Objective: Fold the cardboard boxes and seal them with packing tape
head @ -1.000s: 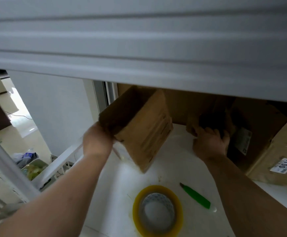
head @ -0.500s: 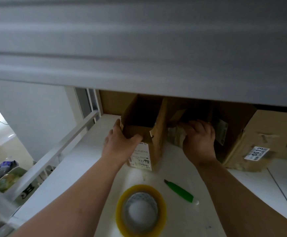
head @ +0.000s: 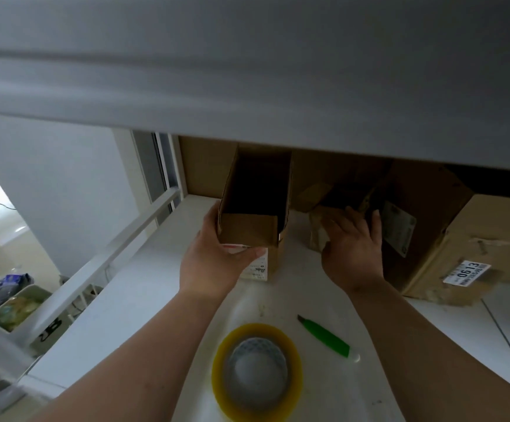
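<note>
A grey overhang (head: 247,56) fills the top of my view and cuts off everything behind the boxes, so I cannot see how deep the stack goes. Right of my right hand (head: 352,248) sits the big box (head: 448,239) with a white label, its far side lost in shadow. The table (head: 132,300) carries all of it.

The open box (head: 255,205) stands upright on the table, mouth up, flaps not yet folded. My left hand (head: 214,263) grasps its near bottom corner, thumb curled across the front face under the rim, fingers round the left wall. I judge it light and fairly stiff along the creases but easy to crush at the walls, so I would hold low at the corners and press flaps along their score lines.

My right hand lies to the right of that grip, fingers spread and fairly straight over a crumpled paper lump (head: 319,233) and reaching into a dark box behind; it clenches nothing I can see, though the fingertips fade into shadow.

Below both hands, nearer me, lie the tape roll (head: 226,354), flat on the table, and just right of it the green cutter (head: 323,336). Whether its blade is out is too small to tell.
</note>
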Motion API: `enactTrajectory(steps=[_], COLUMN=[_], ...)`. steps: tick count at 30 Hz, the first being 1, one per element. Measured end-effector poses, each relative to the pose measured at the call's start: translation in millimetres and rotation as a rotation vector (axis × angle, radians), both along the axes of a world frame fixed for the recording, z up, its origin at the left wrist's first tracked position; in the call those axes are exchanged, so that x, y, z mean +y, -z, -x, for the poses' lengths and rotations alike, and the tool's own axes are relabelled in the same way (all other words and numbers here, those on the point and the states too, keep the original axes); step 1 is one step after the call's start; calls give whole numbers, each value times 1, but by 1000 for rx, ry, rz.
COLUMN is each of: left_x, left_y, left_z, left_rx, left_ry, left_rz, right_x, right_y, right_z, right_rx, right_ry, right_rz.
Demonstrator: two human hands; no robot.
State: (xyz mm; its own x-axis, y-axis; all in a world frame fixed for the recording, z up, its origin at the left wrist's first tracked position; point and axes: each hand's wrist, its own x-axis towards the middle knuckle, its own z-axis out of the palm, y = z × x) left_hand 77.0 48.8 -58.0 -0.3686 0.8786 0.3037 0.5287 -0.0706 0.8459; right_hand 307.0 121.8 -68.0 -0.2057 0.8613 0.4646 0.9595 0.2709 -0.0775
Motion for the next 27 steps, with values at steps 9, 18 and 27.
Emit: enactTrajectory(steps=[9,18,27], left_x=[9,5,-9], left_y=[-4,10,0], left_z=[6,12,23], left_rx=[-244,-472,-378], left_ry=[152,243,236], left_rz=[99,151,115], right_x=[-9,-41,-77], right_y=[-4,7,-50], right_z=[-2,-2,1], right_rx=[80,396,613], right_ry=[-45,93,52], right_rz=[-7,129,97])
